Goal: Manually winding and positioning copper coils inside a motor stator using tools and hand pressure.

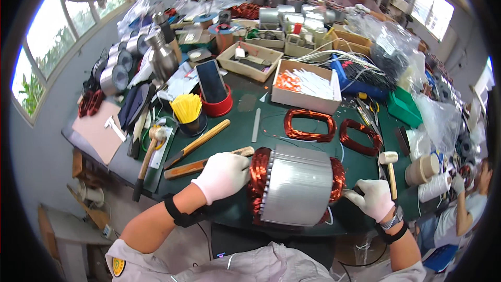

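A silver, ribbed motor stator (297, 185) lies on its side on the table in front of me, with red-brown copper windings (260, 183) bulging from both ends. My left hand (223, 177), in a white glove, is at the left winding, fingers curled together; what they hold, if anything, is hidden. Just behind that hand, a wooden stick (187, 169) lies on the table. My right hand (371, 198), also gloved, is closed in a pinch beside the right winding. Something thin at its fingertips is too small to make out.
Two loose copper coils (310, 140) (360, 151) lie behind the stator. A mallet (389, 159) is at the right, a hammer (155, 134) at the left. Yellow strips fill a dark cup (194, 126); a phone (211, 81) leans in a red holder (219, 107). A carton (308, 99) holds white strips. Co-workers sit beyond.
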Demonstrator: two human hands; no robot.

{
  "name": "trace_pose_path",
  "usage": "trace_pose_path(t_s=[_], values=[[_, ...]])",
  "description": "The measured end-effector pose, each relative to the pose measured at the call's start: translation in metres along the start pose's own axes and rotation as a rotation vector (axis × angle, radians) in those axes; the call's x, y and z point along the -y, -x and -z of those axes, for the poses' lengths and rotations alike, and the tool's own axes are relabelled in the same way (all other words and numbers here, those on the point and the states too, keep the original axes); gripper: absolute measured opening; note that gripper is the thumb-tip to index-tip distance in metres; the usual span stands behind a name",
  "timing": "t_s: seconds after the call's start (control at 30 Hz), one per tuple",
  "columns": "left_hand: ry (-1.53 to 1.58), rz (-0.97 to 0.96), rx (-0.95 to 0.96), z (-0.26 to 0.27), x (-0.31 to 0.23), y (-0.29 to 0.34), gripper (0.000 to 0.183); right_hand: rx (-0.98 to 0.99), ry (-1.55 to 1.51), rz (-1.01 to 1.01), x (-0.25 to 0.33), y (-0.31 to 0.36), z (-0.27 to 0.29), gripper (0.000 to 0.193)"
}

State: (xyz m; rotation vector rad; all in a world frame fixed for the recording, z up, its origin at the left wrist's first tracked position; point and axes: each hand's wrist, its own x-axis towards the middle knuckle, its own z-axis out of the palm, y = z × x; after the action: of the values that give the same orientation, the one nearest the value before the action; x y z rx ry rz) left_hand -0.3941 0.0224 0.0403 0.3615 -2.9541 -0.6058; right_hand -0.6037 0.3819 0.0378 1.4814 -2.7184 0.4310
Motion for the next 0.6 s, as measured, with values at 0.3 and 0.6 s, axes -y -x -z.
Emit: trace_pose_path(t_s=[0.3,0.6], values=[[-0.07,-0.169,-0.091,-0.029,-0.001,0.006,0.019,0.153,0.079,-0.071,-0.008,0.015,0.021,0.052],[0.2,-0.358,-0.497,0.07,-0.12,0.067,0.026,0.099,-0.082,-0.574,-0.073,0.085,0.018,0.049]])
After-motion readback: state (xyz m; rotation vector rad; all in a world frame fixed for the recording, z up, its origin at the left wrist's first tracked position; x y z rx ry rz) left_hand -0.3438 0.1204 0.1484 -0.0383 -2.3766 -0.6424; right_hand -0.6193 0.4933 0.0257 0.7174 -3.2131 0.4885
